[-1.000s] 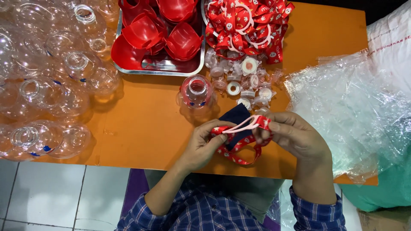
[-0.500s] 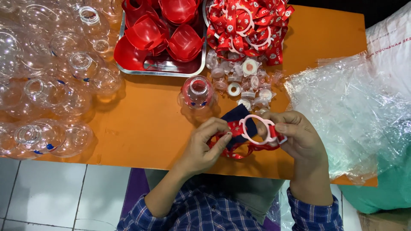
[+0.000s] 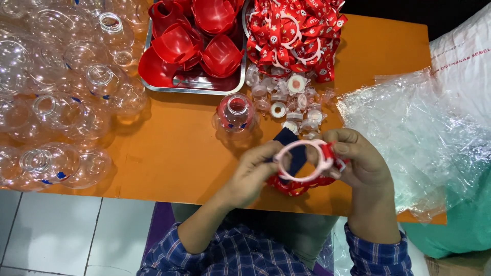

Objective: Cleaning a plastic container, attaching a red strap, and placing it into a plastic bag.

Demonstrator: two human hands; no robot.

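While both hands work over the near edge of the orange tabletop (image 3: 174, 148), they share one thing: a pale pink plastic ring (image 3: 303, 160) with a red strap (image 3: 299, 185) attached. The left hand (image 3: 250, 174) pinches the ring's left rim between thumb and fingertips; the right hand (image 3: 355, 158) grips its right side, where the strap joins. The ring's flat opening faces up toward the camera, and its slightly longer axis runs left to right between the two hands. The strap hangs in a loop below the ring, just above the tabletop. A dark blue flat piece (image 3: 291, 145) lies under the ring.

One clear small bottle (image 3: 235, 113) stands alone just beyond the hands. One metal tray (image 3: 194, 88) holds at least five red caps (image 3: 220, 56). Beside it lies one heap of red straps with white rings (image 3: 294, 36), too tangled to count, and roughly a dozen small clear fittings (image 3: 289, 102) lie scattered below it. Many clear bottles (image 3: 61, 92) crowd the left side. A clear plastic bag (image 3: 414, 138) lies at the right.

Half a second ago the ring sat a little further right and looked rounder; now it lies midway between the hands.
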